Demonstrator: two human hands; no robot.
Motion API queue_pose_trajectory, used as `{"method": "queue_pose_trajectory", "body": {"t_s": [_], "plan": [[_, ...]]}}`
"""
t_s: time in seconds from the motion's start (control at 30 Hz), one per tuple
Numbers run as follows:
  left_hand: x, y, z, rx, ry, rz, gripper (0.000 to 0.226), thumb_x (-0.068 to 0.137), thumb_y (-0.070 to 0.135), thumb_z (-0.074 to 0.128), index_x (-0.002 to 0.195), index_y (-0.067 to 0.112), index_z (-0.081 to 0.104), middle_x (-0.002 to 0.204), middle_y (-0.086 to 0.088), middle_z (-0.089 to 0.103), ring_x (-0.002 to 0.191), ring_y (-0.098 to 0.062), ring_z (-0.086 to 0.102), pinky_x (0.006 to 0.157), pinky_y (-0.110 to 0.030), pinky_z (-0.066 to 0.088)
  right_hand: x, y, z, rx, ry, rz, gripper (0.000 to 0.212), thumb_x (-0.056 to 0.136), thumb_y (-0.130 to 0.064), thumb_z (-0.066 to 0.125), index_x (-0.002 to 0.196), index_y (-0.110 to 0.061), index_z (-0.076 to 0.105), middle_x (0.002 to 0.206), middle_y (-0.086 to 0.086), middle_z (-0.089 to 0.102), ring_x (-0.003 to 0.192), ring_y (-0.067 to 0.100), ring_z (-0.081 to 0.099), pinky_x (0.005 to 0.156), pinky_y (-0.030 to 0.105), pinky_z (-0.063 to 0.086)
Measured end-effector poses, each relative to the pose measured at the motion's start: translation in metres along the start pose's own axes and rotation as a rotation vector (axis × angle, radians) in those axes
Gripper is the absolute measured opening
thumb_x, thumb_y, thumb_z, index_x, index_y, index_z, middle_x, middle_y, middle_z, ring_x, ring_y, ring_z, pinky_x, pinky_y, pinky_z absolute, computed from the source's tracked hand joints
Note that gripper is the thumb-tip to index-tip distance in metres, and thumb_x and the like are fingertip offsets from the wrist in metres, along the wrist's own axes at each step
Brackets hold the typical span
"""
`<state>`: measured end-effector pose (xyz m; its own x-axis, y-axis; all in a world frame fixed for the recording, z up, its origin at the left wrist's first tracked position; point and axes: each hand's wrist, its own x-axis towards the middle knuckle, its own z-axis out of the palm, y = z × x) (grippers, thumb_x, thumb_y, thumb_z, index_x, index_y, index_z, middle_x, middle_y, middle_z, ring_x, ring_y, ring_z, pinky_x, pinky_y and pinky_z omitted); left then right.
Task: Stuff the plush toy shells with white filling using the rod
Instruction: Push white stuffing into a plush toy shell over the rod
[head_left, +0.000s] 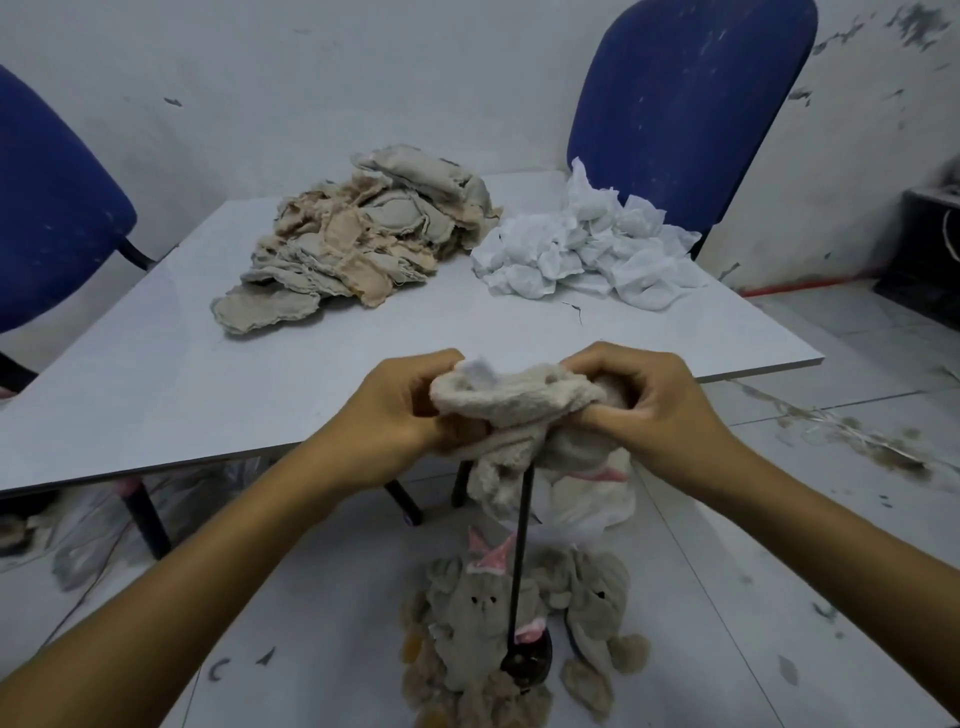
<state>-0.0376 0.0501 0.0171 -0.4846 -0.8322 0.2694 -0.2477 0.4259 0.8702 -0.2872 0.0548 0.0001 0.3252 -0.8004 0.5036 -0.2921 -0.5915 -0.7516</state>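
1. Both hands are on one plush shell (519, 402), held in the air just in front of the near edge of the table (156, 374)
2. Left hand (400, 410) has its fingers curled round the shell's left end, thumb tucked under the fabric
3. Right hand (654, 400) is curled tight round the right end, thumb pressed into the fluff
4. So the shell sits stretched between the two grips, with a bit of white filling (480, 371) poking out the top
5. The black rod (522, 545) stands upright on its base on the floor, its top going up into the shell right between the hands
6. Finished plush toys (467, 623) lie on the floor round the rod's base
7. On the table: a pile of flat shells (363, 234) toward the far edge, and a white filling heap (587, 249) at the far right corner, just beside it
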Motion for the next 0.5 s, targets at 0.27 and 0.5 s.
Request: {"method": "queue_pose_trajectory", "body": {"t_s": [0.27, 0.5], "plan": [[-0.003, -0.019, 0.026, 0.656, -0.218, -0.055, 0.031, 0.081, 0.008, 0.07, 0.072, 0.033, 0.055, 0.068, 0.017, 0.059, 0.069, -0.003, 0.053, 0.058, -0.013, 0.035, -0.011, 0.014, 0.019, -0.294, -0.198, 0.127, 0.02, 0.079, -0.036, 0.078, 0.092, -0.021, 0.077, 0.083, -0.005, 0.068, 0.078, 0.007, 0.061, 0.07, 0.033, 0.048], [0.002, -0.016, 0.028, 0.636, -0.226, -0.074, 0.031, 0.085, 0.013, 0.073, 0.075, 0.035, 0.053, 0.073, 0.012, 0.061, 0.075, -0.015, 0.051, 0.059, -0.02, 0.036, -0.013, 0.009, 0.012, -0.206, -0.184, 0.15, 0.029, 0.075, -0.051, 0.07, 0.097, -0.033, 0.073, 0.093, -0.016, 0.07, 0.088, 0.003, 0.064, 0.074, 0.023, 0.048]]}}
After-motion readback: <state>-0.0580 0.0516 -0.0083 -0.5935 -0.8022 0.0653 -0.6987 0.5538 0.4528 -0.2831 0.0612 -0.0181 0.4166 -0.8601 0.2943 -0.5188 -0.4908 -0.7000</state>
